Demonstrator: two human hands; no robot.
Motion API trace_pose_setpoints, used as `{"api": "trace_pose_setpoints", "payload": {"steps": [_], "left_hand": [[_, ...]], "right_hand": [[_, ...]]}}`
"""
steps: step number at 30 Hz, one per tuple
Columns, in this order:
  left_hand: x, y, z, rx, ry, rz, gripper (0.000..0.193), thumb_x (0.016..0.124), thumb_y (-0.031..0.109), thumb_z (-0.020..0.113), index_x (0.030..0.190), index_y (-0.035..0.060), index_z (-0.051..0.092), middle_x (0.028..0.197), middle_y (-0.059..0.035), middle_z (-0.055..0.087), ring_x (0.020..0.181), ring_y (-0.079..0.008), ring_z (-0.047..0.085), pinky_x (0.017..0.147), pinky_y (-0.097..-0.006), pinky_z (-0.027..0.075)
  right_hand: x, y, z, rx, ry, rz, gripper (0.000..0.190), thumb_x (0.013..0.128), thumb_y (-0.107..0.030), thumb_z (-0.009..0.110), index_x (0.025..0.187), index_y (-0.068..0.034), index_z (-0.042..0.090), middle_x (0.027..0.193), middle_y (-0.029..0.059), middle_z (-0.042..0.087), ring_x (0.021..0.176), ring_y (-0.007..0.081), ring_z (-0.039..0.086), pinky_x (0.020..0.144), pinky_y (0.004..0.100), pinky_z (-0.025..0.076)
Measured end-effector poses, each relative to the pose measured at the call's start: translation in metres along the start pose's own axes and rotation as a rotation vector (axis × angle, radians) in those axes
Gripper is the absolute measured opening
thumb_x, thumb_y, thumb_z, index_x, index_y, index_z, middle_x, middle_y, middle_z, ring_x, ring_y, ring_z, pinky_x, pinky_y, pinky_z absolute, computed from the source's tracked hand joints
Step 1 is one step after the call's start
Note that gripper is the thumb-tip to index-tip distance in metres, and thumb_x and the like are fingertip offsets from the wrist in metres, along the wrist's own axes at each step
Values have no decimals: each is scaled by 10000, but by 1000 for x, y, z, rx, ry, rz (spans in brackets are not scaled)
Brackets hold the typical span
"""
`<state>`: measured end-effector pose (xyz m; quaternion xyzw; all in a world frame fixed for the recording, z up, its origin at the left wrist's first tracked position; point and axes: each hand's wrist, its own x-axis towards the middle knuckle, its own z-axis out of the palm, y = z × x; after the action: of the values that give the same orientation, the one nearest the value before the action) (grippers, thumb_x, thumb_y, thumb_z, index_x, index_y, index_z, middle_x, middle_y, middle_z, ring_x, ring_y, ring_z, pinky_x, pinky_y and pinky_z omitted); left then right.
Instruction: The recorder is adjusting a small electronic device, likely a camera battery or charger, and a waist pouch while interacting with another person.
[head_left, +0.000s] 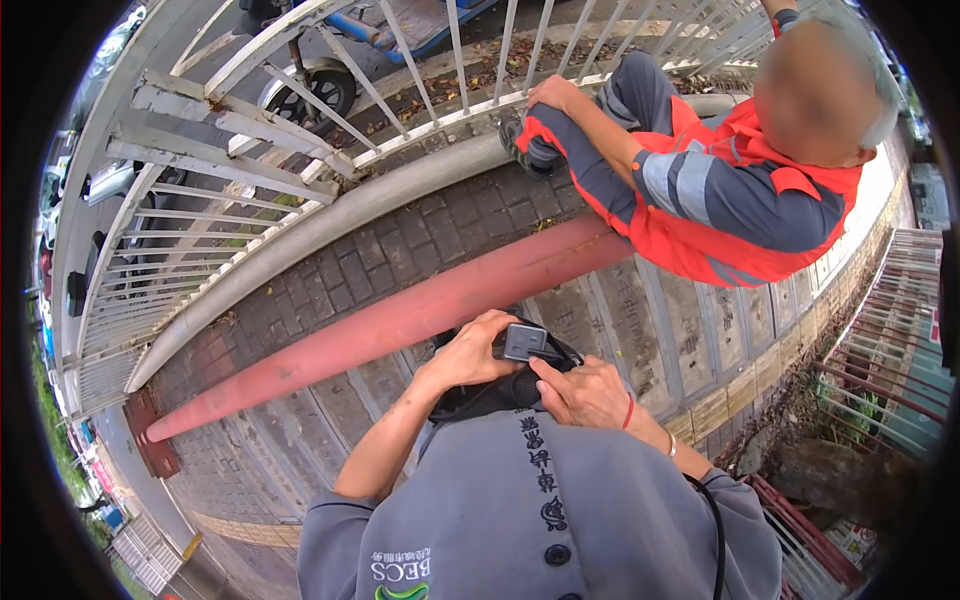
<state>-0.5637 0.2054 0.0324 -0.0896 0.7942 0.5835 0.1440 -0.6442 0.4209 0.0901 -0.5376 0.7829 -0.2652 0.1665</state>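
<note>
Just in front of my waist, my left hand (474, 351) grips a small grey square electronic device (525, 343) between thumb and fingers. My right hand (577, 388) is close beside it, its index fingertip touching the device's lower edge. The other right fingers are bent over a black mesh pouch (480, 399) at my waist; whether they hold it I cannot tell. Black cable (556, 351) loops beside the device. Another black cord (712, 525) runs down the right side of my grey shirt (480, 495), which bears writing.
A thick red pole (390, 315) crosses low above the paving (375, 255). Toward its right end sits a person in red and grey workwear (720, 202), a hand on one knee. Beyond stands a white metal fence (405, 67), with a wheeled vehicle (311, 94) behind it. Railings (885, 375) are at right.
</note>
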Motion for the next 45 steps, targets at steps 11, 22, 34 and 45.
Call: {"api": "trace_pose_setpoints", "payload": {"steps": [11,22,34,45], "left_hand": [[-18,-2,-15,13,10,6,547,677,127,806,1183,6,634,1206,-186,620,1156,-342,602,991,-412,490],[-57,-9,-29,58,49,14,566,662,134,801,1196,19,652,1213,-182,639,1153,-331,612,992,-401,494],[-82,-17,-31,56,52,58,578,657,119,817,1201,21,648,1214,-178,635,1159,-333,608,993,-405,494],[-99,-22,-29,52,65,55,610,658,124,829,1230,30,637,1249,-158,618,1194,-328,585,1012,-405,480]], "right_hand": [[8,-30,5,18,24,-39,211,898,-233,636,988,-51,695,563,77,627,507,241,625,594,384,464],[5,-60,37,61,95,-84,243,913,-224,619,713,-85,617,548,91,605,477,294,575,575,395,450],[25,-97,3,161,367,-119,151,861,-86,654,998,-35,694,604,65,625,511,231,591,544,350,433],[12,-96,21,318,357,85,130,868,-74,656,740,-56,670,583,59,600,482,226,537,527,336,417]]}}
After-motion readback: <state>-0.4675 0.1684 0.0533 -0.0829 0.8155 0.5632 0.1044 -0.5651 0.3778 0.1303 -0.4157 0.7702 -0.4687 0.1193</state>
